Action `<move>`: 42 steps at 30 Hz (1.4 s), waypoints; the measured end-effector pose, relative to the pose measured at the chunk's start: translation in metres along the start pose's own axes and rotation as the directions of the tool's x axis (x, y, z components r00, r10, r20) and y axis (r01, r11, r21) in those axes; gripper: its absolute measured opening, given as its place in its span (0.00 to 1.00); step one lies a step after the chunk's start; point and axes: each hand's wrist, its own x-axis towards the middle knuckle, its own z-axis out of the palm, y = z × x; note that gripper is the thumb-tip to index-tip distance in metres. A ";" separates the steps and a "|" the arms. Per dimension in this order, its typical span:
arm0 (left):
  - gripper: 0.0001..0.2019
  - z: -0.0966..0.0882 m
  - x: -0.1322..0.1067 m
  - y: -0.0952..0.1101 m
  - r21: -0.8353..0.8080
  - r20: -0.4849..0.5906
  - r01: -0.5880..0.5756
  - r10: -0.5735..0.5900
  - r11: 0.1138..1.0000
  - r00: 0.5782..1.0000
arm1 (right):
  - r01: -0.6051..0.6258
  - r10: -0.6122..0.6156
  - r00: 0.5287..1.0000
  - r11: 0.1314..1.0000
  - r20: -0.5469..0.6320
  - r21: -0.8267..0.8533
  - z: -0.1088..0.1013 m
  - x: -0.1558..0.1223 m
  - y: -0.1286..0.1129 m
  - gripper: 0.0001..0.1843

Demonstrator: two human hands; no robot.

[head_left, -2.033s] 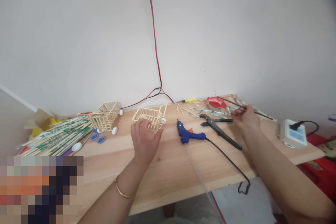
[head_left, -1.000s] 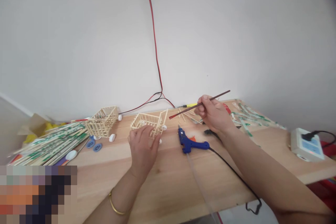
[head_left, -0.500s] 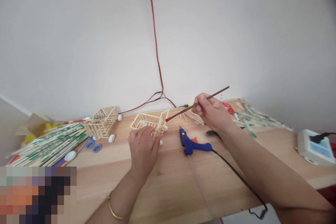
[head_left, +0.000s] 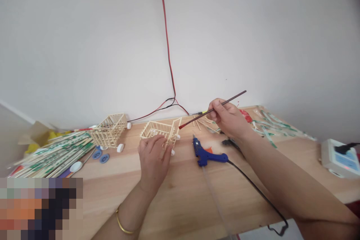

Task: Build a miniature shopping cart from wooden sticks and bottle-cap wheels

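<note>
My left hand (head_left: 154, 155) grips the near side of a small cart made of wooden sticks (head_left: 157, 126), which stands on white wheels; its fingers hide part of the cart. In my right hand (head_left: 226, 116) is a thin dark paintbrush (head_left: 201, 115), pinched partway along the handle. Its red-tipped bristles point down and left, close to the cart's right end; whether they touch it I cannot tell. A second stick cart (head_left: 109, 129) with white wheels stands to the left.
A blue glue gun (head_left: 209, 156) with a black cord lies on the wooden table (head_left: 180, 206). Bundled sticks (head_left: 62, 153) and blue wheels (head_left: 104, 158) are at left. Plastic wrappers (head_left: 278, 125) lie at right, near a white power strip (head_left: 339, 159). Red paint (head_left: 245, 116) sits behind my right hand.
The brush has shifted very slightly up and right with my right hand. My left hand keeps its hold on the cart.
</note>
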 end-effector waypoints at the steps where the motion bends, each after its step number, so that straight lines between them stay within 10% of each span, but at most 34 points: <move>1: 0.08 0.000 0.000 0.000 -0.001 -0.001 -0.003 0.003 1.000 1.000 | 0.007 -0.007 1.000 1.000 -0.004 -0.008 -0.002 0.001 0.001 0.18; 13: 0.06 0.000 -0.001 -0.001 -0.001 0.006 -0.001 0.001 1.000 1.000 | 0.119 -0.132 0.990 0.973 -0.052 -0.200 -0.008 0.003 0.000 0.18; 23: 0.06 0.002 -0.001 -0.002 0.007 0.013 0.002 -0.002 1.000 1.000 | 0.269 -0.247 0.962 0.771 0.118 -0.577 0.008 -0.024 -0.038 0.17; 42: 0.06 0.000 -0.001 -0.001 0.008 0.023 0.009 -0.009 1.000 1.000 | 0.199 -0.143 0.979 0.832 0.147 -0.519 0.022 -0.011 -0.050 0.19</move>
